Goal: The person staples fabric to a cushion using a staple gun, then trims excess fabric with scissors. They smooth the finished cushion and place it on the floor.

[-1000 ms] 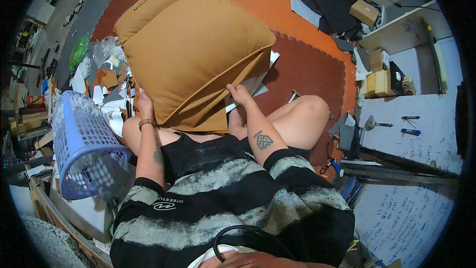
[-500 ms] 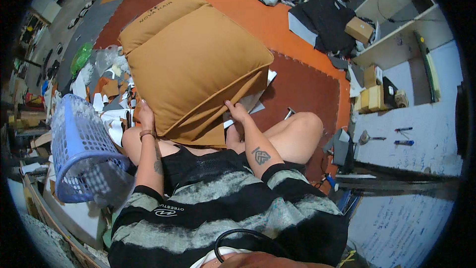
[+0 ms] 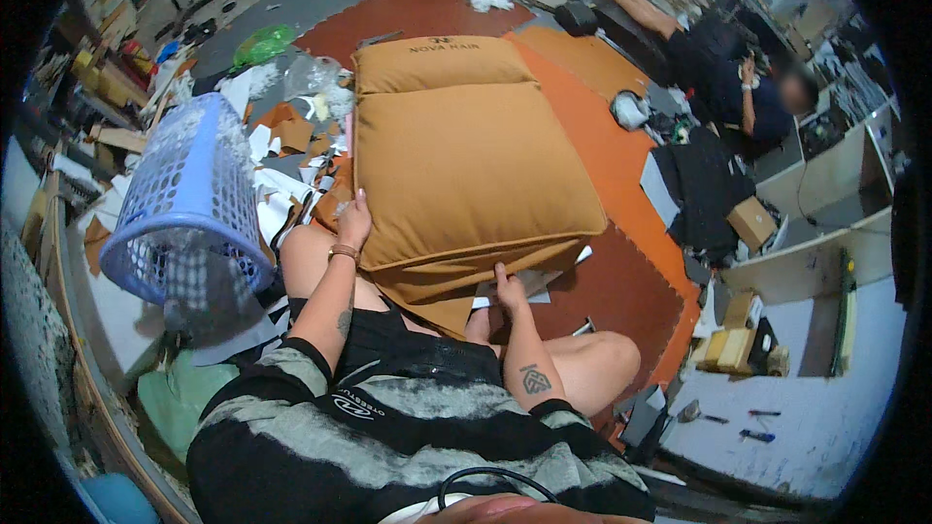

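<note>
A large, plump tan cushion point(image 3: 466, 155) with piped seams and dark print near its far end lies in front of my crossed legs. At its near left corner, my left hand point(image 3: 355, 223) holds the side, thumb on top and the other fingers mostly hidden. My right hand point(image 3: 508, 289) pinches the loose fabric flap point(image 3: 437, 288) below the near seam, its thumb on the outside. This flap hangs down toward my lap in folds. Partly hidden behind my right hand are white sheets point(image 3: 534, 283).
A blue perforated basket point(image 3: 180, 160) with white fluff lies tipped at my left, beside fabric scraps point(image 3: 286, 126). On the right stand a white shelf unit point(image 3: 806, 330) and a small carton point(image 3: 751, 223). Another person point(image 3: 728, 68) reclines at the far right, near dark cloth point(image 3: 701, 189).
The cushion now lies straighter before me, turned clockwise in the view. My view has shifted, bringing the reclining person into fuller sight. Both hands keep to the cushion's near edge.
</note>
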The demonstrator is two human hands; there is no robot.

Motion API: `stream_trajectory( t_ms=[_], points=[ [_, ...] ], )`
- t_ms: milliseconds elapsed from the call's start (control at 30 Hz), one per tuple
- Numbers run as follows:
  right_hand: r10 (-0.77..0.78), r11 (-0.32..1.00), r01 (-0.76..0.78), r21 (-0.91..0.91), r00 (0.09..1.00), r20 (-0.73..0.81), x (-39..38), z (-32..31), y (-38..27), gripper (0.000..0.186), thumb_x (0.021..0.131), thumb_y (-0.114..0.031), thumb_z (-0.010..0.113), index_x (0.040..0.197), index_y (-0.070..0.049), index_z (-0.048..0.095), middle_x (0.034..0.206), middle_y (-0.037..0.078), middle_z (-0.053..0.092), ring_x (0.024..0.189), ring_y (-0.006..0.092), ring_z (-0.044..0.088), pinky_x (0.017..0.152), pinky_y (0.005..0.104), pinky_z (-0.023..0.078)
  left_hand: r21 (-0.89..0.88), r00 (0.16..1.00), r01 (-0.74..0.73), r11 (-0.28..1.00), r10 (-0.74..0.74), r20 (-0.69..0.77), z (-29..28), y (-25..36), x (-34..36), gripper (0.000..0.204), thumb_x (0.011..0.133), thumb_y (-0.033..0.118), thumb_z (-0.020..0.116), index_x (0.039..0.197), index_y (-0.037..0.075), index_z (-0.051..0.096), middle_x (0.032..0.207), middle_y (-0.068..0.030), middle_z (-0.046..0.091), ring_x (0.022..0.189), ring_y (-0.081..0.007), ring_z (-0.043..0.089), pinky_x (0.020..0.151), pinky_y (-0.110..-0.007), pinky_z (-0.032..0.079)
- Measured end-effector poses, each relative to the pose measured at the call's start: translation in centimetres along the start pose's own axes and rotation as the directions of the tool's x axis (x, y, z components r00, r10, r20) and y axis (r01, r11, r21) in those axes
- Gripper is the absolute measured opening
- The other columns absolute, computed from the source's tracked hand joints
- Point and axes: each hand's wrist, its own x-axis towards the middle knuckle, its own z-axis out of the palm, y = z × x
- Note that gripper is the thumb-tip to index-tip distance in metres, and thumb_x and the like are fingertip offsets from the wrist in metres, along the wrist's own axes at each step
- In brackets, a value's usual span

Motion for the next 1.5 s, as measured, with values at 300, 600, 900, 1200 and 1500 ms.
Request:
stream_trajectory(
  t_ms=[300, 600, 900, 1200, 1500],
  points=[
    [-0.114, 0.993, 0.084, 0.081, 0.838, 0.533, -8.1, 1.2, -9.5, 0.057, 0.091, -0.045, 0.081, 0.125, 0.000, 0.074, 0.118, 0.014, 0.077, 0.107, 0.0251, 0.071, 0.096, 0.0396, 0.054, -0.057, 0.991, 0.116, 0.992, -0.112, 0.067, -2.1, 0.9, -1.5, 0.078, 0.112, 0.054, 0.025, 0.112, -0.010, 0.071, 0.112, -0.0358, 0.070, 0.110, -0.0535, 0.064, 0.099, -0.056, 0.049],
    [0.054, 0.998, -0.051, -0.040, 0.997, 0.061, -4.2, 4.0, -4.1, 0.060, 0.083, -0.031, 0.088, 0.125, 0.006, 0.066, 0.109, 0.018, 0.074, 0.089, 0.0272, 0.072, 0.079, 0.0407, 0.059, -0.090, 0.987, 0.135, 0.987, -0.126, 0.097, -1.4, 0.2, -0.8, 0.076, 0.112, 0.053, 0.026, 0.114, -0.009, 0.070, 0.116, -0.0363, 0.069, 0.115, -0.0538, 0.062, 0.102, -0.057, 0.047],
    [0.194, 0.527, -0.497, 0.690, 0.860, 0.472, -3.0, 0.2, -2.8, 0.032, 0.107, -0.025, 0.051, 0.134, -0.009, 0.059, 0.129, 0.015, 0.063, 0.103, 0.0300, 0.068, 0.078, 0.0536, 0.063, -0.004, 0.980, 0.141, 0.990, -0.139, 0.141, -2.2, 1.3, -0.3, 0.067, 0.113, 0.047, 0.030, 0.120, -0.007, 0.069, 0.116, -0.0355, 0.069, 0.114, -0.0515, 0.064, 0.102, -0.056, 0.048],
    [-0.028, 0.295, -0.416, 0.860, 0.896, 0.443, -2.7, 3.6, -2.1, 0.031, 0.107, -0.035, 0.049, 0.125, -0.015, 0.064, 0.127, 0.005, 0.067, 0.116, 0.0243, 0.059, 0.074, 0.0463, 0.053, -0.481, 0.955, -0.192, 0.855, 0.275, 0.108, -6.3, 10.4, -13.0, 0.031, 0.108, 0.025, 0.058, 0.124, -0.001, 0.068, 0.094, -0.0097, 0.073, 0.088, -0.0182, 0.069, 0.080, -0.033, 0.056],
    [0.027, 0.157, -0.235, 0.959, 0.972, 0.234, 2.1, 5.3, 1.2, 0.030, 0.105, -0.029, 0.053, 0.125, -0.011, 0.067, 0.120, 0.008, 0.072, 0.104, 0.0308, 0.067, 0.081, 0.0568, 0.054, -0.335, 0.198, -0.295, 0.895, 0.400, 0.895, 3.7, 3.0, -20.7, 0.044, 0.106, 0.037, 0.060, 0.129, 0.001, 0.068, 0.103, -0.0135, 0.077, 0.090, -0.0176, 0.073, 0.081, -0.037, 0.055]
  ],
)
